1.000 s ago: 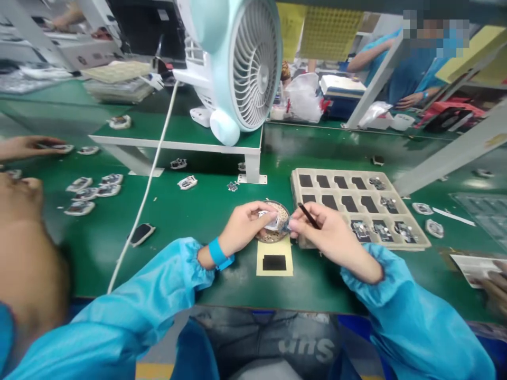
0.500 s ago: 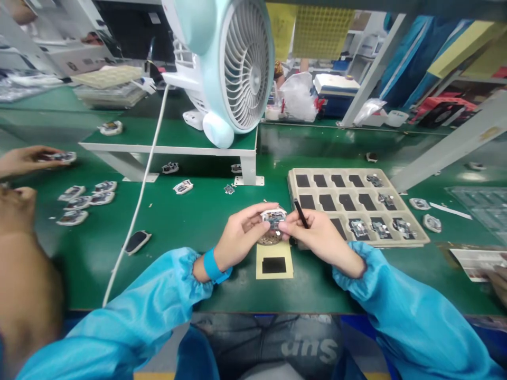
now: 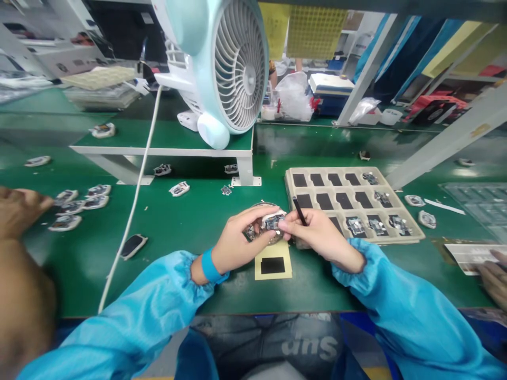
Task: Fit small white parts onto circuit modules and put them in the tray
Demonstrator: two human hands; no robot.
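Observation:
Between my two hands is a small white-rimmed electronic device [image 3: 272, 220] with its circuit board showing. My left hand [image 3: 241, 232] grips it from the left, fingers behind and thumb in front. The fingertips of my right hand [image 3: 307, 227] touch its right side, and a thin black pen-like tool [image 3: 300, 211] is tucked in that same hand, pointing up. Beneath the device is a round disc-like holder, mostly covered by my hands. A yellow sheet [image 3: 273, 275] bearing a black rectangular pad [image 3: 273, 265] lies just in front of it.
On my right stands a beige compartment tray [image 3: 354, 243] of black pads and circuit boards. A light-blue fan [image 3: 241, 68] sits on a raised shelf, its white cable [image 3: 130, 206] crossing the bench. Several devices [image 3: 65, 222] lie near a co-worker's hand [image 3: 24, 211]; another person's hand [image 3: 495, 277] is far right.
My left fingers have shifted on the device, which now sits more tilted, with more of the round holder showing. The co-worker at left has put down a device. The view has shifted slightly.

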